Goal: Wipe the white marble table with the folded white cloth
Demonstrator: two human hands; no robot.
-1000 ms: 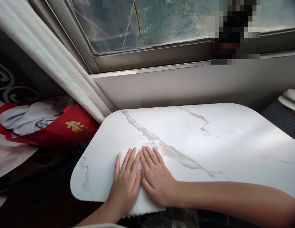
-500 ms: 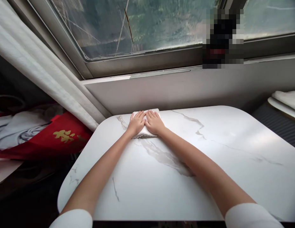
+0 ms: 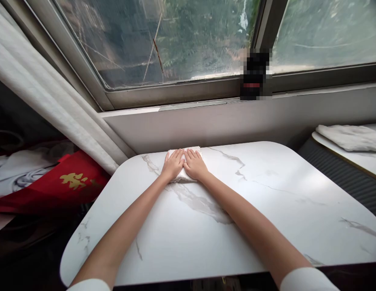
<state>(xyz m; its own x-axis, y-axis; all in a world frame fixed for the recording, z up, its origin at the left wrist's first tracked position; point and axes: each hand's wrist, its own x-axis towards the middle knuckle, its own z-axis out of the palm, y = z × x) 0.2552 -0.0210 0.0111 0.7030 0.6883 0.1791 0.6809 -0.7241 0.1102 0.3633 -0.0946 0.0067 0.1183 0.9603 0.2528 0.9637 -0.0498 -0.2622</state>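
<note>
Hands, left hand (image 3: 172, 163) and right hand (image 3: 194, 163), lie palms down side by side, fingers straight and nearly together, flat upon a white cloth (image 3: 183, 176) without gripping it. Cloth noted at the far edge of the marbled desk (image 3: 188, 250), next to the wall (image 3: 176, 126). Change recorded: cloth and hands have moved there from the near edge, so contact, as judged, now bears on the far strip. Left: curtain (image 3: 39, 81), red bag (image 3: 45, 196). Beyond: window (image 3: 194, 44).
</note>
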